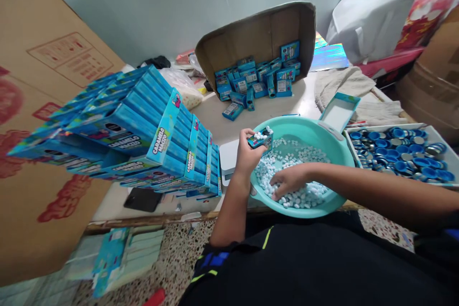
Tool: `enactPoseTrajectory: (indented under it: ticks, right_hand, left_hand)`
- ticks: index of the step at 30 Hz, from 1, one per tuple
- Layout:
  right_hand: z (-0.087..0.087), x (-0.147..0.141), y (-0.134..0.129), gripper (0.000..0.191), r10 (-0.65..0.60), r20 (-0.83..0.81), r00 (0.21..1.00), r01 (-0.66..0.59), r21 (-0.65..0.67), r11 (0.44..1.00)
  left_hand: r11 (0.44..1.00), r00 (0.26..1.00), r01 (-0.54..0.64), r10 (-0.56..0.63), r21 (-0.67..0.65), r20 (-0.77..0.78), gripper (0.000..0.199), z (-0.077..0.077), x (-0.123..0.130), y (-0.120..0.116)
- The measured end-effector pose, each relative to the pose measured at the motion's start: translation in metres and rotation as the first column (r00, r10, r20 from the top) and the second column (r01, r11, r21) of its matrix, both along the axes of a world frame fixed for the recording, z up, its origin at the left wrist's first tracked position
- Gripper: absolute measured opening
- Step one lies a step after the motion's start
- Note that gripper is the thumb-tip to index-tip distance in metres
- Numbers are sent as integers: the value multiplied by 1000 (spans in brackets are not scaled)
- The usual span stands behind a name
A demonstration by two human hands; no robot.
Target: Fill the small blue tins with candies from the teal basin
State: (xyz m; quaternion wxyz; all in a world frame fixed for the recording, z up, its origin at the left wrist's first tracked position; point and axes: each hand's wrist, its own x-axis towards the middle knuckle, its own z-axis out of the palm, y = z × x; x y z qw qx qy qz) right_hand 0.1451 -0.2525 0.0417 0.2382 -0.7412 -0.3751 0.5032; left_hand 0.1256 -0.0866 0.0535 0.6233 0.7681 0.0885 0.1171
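My left hand (247,153) is closed around a small blue candy box (260,141), holding it above the left rim of a turquoise basin (337,150). White candies (263,134) show at the top of the box, some heaped at its opening. Inside the basin lies a layer of small, pale, pebble-like candies (301,196). My right hand (290,180) reaches in from the right, thumb and forefinger apart and touching the candies. Its other fingers are partly hidden, and I see nothing gripped in it.
Stacked blue display boxes (143,134) rise at left beside a big carton (32,153). A tipped carton (251,38) holds several small blue boxes. A white scale (228,157) stands left of the basin, a tray of round blue-and-silver pieces (401,150) right. A dark phone (142,199) lies near the edge.
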Motion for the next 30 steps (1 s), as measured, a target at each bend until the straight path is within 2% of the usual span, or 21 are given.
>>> enactPoseTrajectory:
  ticks: [3, 5, 8, 10, 12, 14, 16, 18, 21, 24, 26, 28, 30]
  right_hand:
    - [4, 2, 1, 51, -35, 20, 999, 32, 129, 991]
    - [3, 6, 1, 38, -123, 160, 979, 87, 216, 973]
    - [-4, 13, -1, 29, -265, 434, 861, 121, 331, 936]
    - [-9, 16, -3, 29, -293, 520, 802, 98, 370, 924]
    - [-14, 15, -5, 36, -257, 577, 775, 65, 332, 941]
    - [-17, 11, -6, 55, -129, 618, 775, 13, 189, 982]
    - [-17, 6, -5, 70, 18, 630, 776, -55, 39, 998]
    - [-15, 0, -4, 75, 111, 628, 770, -117, -32, 993]
    - [-10, -6, 0, 70, 171, 610, 773, -187, -38, 982]
    - [-7, -9, 2, 61, 218, 546, 809, -251, -14, 968]
    - [-8, -9, 2, 57, 183, 456, 871, -211, 12, 977]
    - [-11, -7, 2, 56, 90, 359, 929, -114, 44, 993]
    - [-15, -6, 2, 51, -11, 300, 954, -18, 93, 995]
  left_hand:
    - [999, 999, 33, -34, 40, 14, 46, 0, -1, -1]
    - [998, 999, 41, -43, 56, 33, 40, 1, -2, -1]
    - [995, 999, 33, -37, 93, 39, 35, 2, -3, -1]
    - [994, 999, 38, -41, 106, 33, 34, 2, -2, -1]
    - [994, 998, 44, -48, 104, 37, 34, 2, -2, -1]
    - [995, 998, 42, -45, 86, 40, 34, 2, -2, -1]
    - [997, 998, 43, -45, 68, 31, 35, 2, -2, -1]
    - [997, 999, 47, -49, 53, 24, 38, 2, -1, -2]
    - [997, 998, 52, -53, 49, 17, 43, 3, -1, -2]
    - [996, 998, 66, -66, 59, 1, 50, 3, -1, -2]
    - [995, 997, 71, -72, 75, 19, 52, 4, -3, -3]
    - [994, 997, 57, -61, 95, 41, 52, 4, -6, -4]
    - [993, 999, 30, -34, 112, 34, 53, 3, -8, -5]
